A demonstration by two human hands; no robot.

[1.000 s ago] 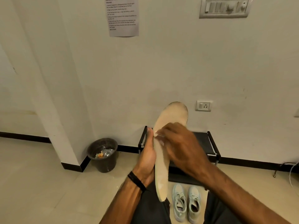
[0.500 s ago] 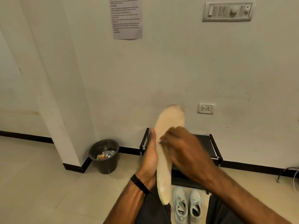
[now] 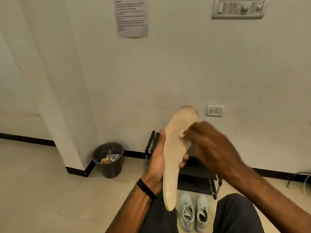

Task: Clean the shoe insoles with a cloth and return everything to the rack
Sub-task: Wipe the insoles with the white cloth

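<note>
**user_a:** Plain cream wall (image 3: 185, 64) in the background, printed sheet (image 3: 132, 16) at 12 o'clock, switch panel (image 3: 239, 7) at 1, wall socket (image 3: 214, 111) just right of centre. Tiled floor (image 3: 42, 182) below, dark bin (image 3: 109, 159) with some rubbish at 8 o'clock by the pillar. What changed since half a second ago?

**user_b:** Mostly the right hand (image 3: 213, 147). It was at the middle of the insole (image 3: 173, 157); now it's slid up toward the toe end and is motion-blurred. Camera also tipped down a touch.

**user_a:** And the grips?

**user_b:** Left hand (image 3: 157, 165) wraps the insole from behind, thumb pressed along its left edge, fingertips poking out on the right edge. Right grip is pinched on something pale against the insole, probably the cloth, but the blur makes it hard to say.

**user_a:** How does the insole look?

**user_b:** Beige, fuzzy-textured, held upright just below centre, heel down near the lap, toe up with a darkish rim. Black shoe rack (image 3: 198, 174) sits behind it, pale sneakers (image 3: 194, 211) on the floor at 6 o'clock.
</note>
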